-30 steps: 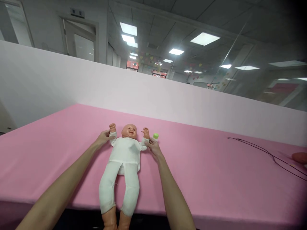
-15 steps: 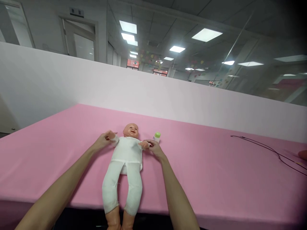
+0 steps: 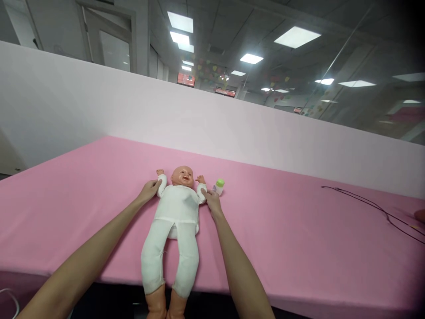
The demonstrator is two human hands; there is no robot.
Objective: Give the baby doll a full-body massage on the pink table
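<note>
Head view, baby doll [image 3: 175, 208], green-capped bottle [image 3: 218, 186] beside it

Doll's feet [image 3: 156, 306] past the bottom edge

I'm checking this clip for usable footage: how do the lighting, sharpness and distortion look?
In the head view, the white rectangular ceiling light panels glow brightly, the top-right corner falls dark, the scene tilts with wide-angle bending along the pink cloth-covered table, and the white-suited baby doll looks sharp, with no obvious blur.
</note>
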